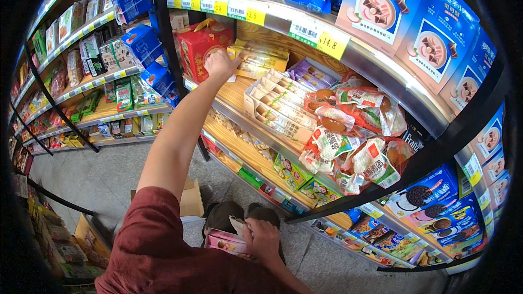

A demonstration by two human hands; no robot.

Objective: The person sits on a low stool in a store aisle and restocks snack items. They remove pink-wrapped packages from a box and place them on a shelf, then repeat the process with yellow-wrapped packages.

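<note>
My left hand (222,64) reaches onto the middle shelf, at the right side of a red carton (190,51) with gold print. Its fingertips are hidden, so whether it grips anything is unclear. Close by its thumb lie yellow-wrapped snack sticks (263,58). Low in front of my body, my right hand (263,239) holds a pink carton (226,241) over my dark-clad knees. A pale torn flap (237,225) stands up beside my fingers. Nearer along the shelf is an open display box (282,104) of cream-wrapped sticks, with purple packs (312,73) behind it.
Red-netted packs of brown eggs (359,130) overhang the shelf edge at right. A black shelf post (173,28) stands left of the red carton. Blue biscuit cartons (380,4) hang above right. An open cardboard box (192,200) sits on the grey floor (135,171).
</note>
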